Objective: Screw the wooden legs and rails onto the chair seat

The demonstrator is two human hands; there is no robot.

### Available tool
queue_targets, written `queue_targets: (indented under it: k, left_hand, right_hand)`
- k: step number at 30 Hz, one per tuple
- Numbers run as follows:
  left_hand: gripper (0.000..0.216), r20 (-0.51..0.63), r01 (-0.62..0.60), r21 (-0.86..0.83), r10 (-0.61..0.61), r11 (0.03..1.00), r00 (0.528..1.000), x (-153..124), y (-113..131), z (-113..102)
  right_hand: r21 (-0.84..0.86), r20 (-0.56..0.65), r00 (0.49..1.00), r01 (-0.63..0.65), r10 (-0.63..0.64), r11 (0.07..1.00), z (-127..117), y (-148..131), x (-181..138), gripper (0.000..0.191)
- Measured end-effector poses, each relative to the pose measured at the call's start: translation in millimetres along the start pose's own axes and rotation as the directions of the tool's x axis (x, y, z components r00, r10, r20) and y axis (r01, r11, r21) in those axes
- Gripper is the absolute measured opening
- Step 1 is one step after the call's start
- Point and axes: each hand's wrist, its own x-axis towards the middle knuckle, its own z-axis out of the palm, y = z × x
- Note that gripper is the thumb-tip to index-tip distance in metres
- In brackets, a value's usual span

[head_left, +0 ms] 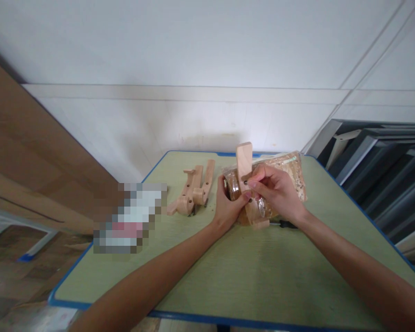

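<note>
Wooden bar (244, 162) stands upright above the green surface (228, 272); left hand (228, 206) and right hand (279, 191) each keep a closed grip on it, just before a plastic bag (292, 169). Nearby lies a wooden assembly (192, 191).

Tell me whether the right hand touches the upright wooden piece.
Touching. In the head view, fingertips of the right hand pinch the upright wooden piece near its holes.

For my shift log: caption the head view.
Left hand and right hand grip an upright wooden piece by a clear bag; other wooden parts lie on the green table.
</note>
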Motion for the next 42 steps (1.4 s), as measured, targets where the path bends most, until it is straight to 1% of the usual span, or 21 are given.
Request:
queue_targets:
  k: [4,10,15,20,26,32,35,37,40,42]
  left_hand:
    - [0.047,-0.006,-0.007,0.047,0.008,0.999,1.000,0.7,-1.1,-1.3]
    - [0.047,0.020,-0.025,0.043,0.024,0.999,1.000,0.9,-2.6,-3.3]
    - [0.041,0.027,-0.027,0.066,0.025,0.997,0.999,0.0,-1.3,-3.9]
    - [0.044,0.036,-0.002,0.048,0.000,0.999,0.999,0.2,1.8,-2.0]
    - [0.043,0.047,-0.005,0.061,0.002,0.998,0.999,1.1,3.1,-1.8]
    - [0.040,0.049,-0.002,0.049,-0.001,0.999,0.999,0.1,2.8,-1.8]
    - [0.040,0.057,0.003,0.019,-0.004,1.000,0.998,-0.4,3.3,-0.9]
    - [0.040,0.060,0.016,0.001,-0.016,1.000,0.998,-0.7,3.6,-0.4]
    - [0.041,0.039,0.036,0.012,-0.037,0.999,0.999,-0.6,3.3,-0.6]
    - [0.042,0.037,0.039,0.022,-0.040,0.999,0.999,-0.2,2.7,-1.2]
  right_hand:
    - [-0.017,0.029,1.000,0.007,-0.007,1.000,0.4,1.0,0.5,0.019]
    - [-0.044,0.021,1.000,0.013,-0.012,0.999,1.3,-0.9,-0.4,0.020]
    - [-0.079,0.031,0.999,0.028,-0.026,0.996,1.1,-2.9,-1.5,0.020]
    - [-0.142,0.020,0.998,0.065,-0.062,0.988,0.6,-2.5,-2.6,0.021]
    - [-0.139,0.009,0.999,0.047,-0.046,0.989,2.2,-0.1,-5.1,0.021]
    - [-0.160,-0.023,0.998,0.059,-0.064,0.985,2.4,1.2,-5.7,0.019]
    - [-0.161,-0.006,0.998,0.063,-0.065,0.985,2.6,1.2,-5.5,0.019]
    - [-0.150,0.003,0.998,0.064,-0.064,0.987,2.8,1.2,-5.4,0.019]
    - [-0.111,-0.022,0.998,0.059,-0.062,0.992,2.4,0.7,-4.7,0.019]
    - [-0.103,-0.006,0.999,0.052,-0.053,0.993,1.6,-0.4,-3.5,0.019]
